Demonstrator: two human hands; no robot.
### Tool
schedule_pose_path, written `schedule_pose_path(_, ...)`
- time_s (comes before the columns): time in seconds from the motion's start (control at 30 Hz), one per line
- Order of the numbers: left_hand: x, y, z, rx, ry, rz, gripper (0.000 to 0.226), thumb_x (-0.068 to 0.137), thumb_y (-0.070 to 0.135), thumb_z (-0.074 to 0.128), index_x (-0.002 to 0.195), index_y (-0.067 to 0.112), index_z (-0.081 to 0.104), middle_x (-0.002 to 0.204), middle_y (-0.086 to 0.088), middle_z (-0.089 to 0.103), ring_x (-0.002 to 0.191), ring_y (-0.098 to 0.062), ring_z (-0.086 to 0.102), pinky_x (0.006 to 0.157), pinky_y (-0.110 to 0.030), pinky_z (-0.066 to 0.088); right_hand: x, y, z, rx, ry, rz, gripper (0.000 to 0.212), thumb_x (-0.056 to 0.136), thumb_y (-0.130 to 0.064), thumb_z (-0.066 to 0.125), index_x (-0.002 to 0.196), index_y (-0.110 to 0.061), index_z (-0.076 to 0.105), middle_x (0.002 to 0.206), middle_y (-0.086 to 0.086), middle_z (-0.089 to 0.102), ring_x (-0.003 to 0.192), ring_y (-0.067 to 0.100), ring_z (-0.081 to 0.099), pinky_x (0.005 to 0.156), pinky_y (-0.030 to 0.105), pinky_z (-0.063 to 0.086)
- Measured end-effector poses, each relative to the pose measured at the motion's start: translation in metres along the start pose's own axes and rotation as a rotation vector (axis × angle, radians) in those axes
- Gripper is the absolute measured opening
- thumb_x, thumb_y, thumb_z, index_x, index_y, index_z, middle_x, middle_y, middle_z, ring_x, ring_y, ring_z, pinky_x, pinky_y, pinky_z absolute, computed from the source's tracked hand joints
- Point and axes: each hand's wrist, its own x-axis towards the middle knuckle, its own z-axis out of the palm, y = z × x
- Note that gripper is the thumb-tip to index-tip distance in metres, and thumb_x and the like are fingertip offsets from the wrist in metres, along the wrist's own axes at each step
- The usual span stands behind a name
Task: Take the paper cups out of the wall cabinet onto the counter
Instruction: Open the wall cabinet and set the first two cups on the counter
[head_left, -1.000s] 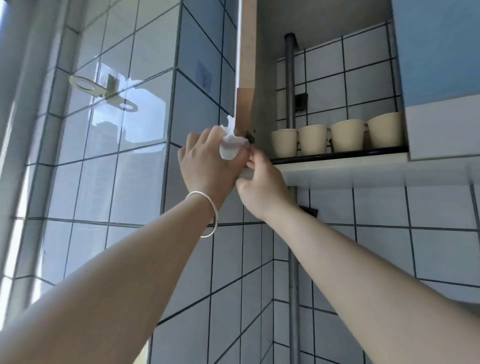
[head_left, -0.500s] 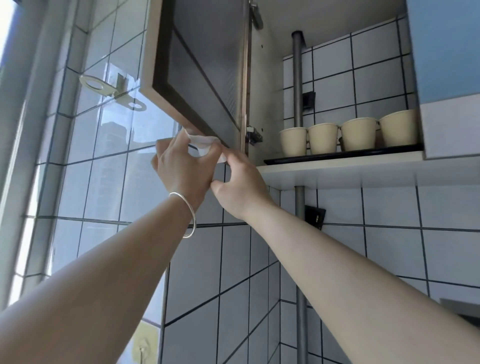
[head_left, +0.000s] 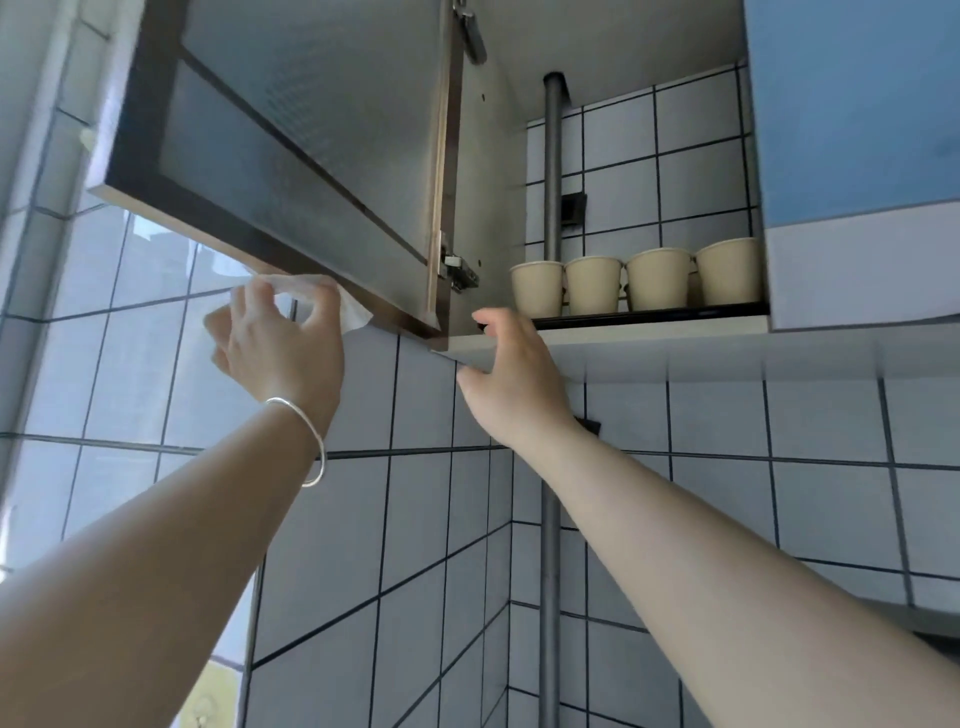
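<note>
Head view: the wall cabinet (head_left: 483, 171) stands with its door (head_left: 291, 150) swung open to the left. Four paper cups (head_left: 639, 283) sit upright in a row on a dark tray (head_left: 675, 313) on the cabinet's bottom shelf, beside a vertical grey pipe (head_left: 554, 171) that runs along the tiled back wall. The left hand (head_left: 278, 345), with a silver bangle (head_left: 306, 441) on the wrist, is raised below the door's lower edge, its fingers curled around a white tissue (head_left: 311, 293) pressed against that edge. The right hand (head_left: 511, 374) is at the front lip of the cabinet floor, fingers spread and loose, holding nothing, short of the cups.
</note>
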Motion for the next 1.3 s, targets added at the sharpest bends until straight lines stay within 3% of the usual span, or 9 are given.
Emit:
schedule_pose_path(0.1,-0.028,0.016,0.0,-0.247,0.158,-0.072,0.06,0.074,0.044,0.057,0.124,0.014,0.046,0.13,-0.007,0.042,0.119,-0.022,0.042,0.101,-0.033,0.03,0.004,0.02,-0.016,-0.007,0.037,0.066,0.051,0.087,-0.013,0.052,0.136,-0.017,0.039,0.138,0.001,0.043,0.126,0.019,0.042,0.09,0.026,0.035)
schedule_pose_path(0.23,-0.08,0.039,0.009,-0.463,0.217,0.059,0.055,0.07,0.026,0.068,0.115,0.004,0.045,0.114,0.001,0.032,0.107,-0.023,0.043,0.102,-0.037,0.036,0.007,0.047,-0.033,-0.032,0.124,0.123,0.051,0.087,-0.012,0.054,0.136,-0.011,0.04,0.137,0.005,0.045,0.127,0.021,0.043,0.1,0.03,0.036)
schedule_pose_path(0.33,-0.1,0.052,0.031,-0.447,0.07,0.304,0.044,0.069,0.019,0.065,0.108,0.014,0.044,0.108,0.006,0.036,0.099,-0.02,0.046,0.093,-0.035,0.04,0.014,0.062,-0.045,-0.067,0.17,0.125,0.051,0.088,-0.011,0.053,0.137,-0.012,0.039,0.138,0.005,0.045,0.127,0.021,0.043,0.097,0.025,0.034)
schedule_pose_path(0.47,-0.102,0.062,0.074,-0.342,-0.28,0.469,0.039,0.07,0.019,0.065,0.107,0.009,0.055,0.111,-0.011,0.048,0.099,-0.028,0.053,0.082,-0.044,0.048,0.031,0.073,-0.055,-0.132,0.208,0.132,0.052,0.089,-0.012,0.053,0.139,-0.009,0.037,0.142,0.006,0.043,0.129,0.022,0.042,0.1,0.027,0.034)
schedule_pose_path(0.63,-0.081,0.071,0.124,-0.348,-0.491,0.304,0.052,0.075,0.016,0.065,0.123,0.013,0.045,0.13,-0.008,0.036,0.112,-0.025,0.049,0.091,-0.028,0.044,0.068,0.076,-0.058,-0.225,0.26,0.121,0.053,0.087,-0.014,0.052,0.138,-0.008,0.038,0.141,0.008,0.045,0.127,0.025,0.044,0.098,0.029,0.037)
schedule_pose_path(0.77,-0.056,0.071,0.158,-0.273,-0.622,0.142,0.066,0.079,0.023,0.066,0.135,0.011,0.034,0.143,-0.012,0.026,0.12,-0.031,0.046,0.099,-0.034,0.041,0.095,0.078,-0.054,-0.287,0.261,0.195,0.048,0.088,-0.018,0.051,0.134,-0.006,0.041,0.136,0.012,0.049,0.124,0.028,0.047,0.087,0.026,0.038)
schedule_pose_path(0.93,-0.033,0.071,0.188,-0.151,-0.764,0.053,0.085,0.079,0.034,0.067,0.144,0.005,0.02,0.146,-0.019,0.026,0.123,-0.032,0.046,0.098,-0.033,0.04,0.118,0.086,-0.048,-0.321,0.26,0.343,0.043,0.087,-0.021,0.053,0.125,-0.001,0.044,0.127,0.016,0.055,0.113,0.032,0.055,0.071,0.026,0.035)
schedule_pose_path(1.17,-0.022,0.068,0.217,-0.122,-0.904,-0.1,0.08,0.074,0.038,0.072,0.136,0.001,0.038,0.131,-0.012,0.054,0.116,-0.026,0.056,0.077,-0.026,0.04,0.135,0.092,-0.041,-0.312,0.23,0.45,0.053,0.083,-0.021,0.056,0.13,-0.001,0.04,0.127,0.013,0.057,0.111,0.03,0.058,0.068,0.026,0.036)
schedule_pose_path(1.3,-0.024,0.072,0.219,-0.152,-0.93,-0.055,0.048,0.079,0.033,0.067,0.118,0.008,0.055,0.104,-0.004,0.055,0.097,-0.022,0.056,0.073,-0.024,0.039,0.14,0.089,-0.042,-0.245,0.204,0.491,0.055,0.082,-0.025,0.059,0.129,-0.001,0.043,0.125,0.012,0.059,0.11,0.029,0.059,0.069,0.025,0.036)
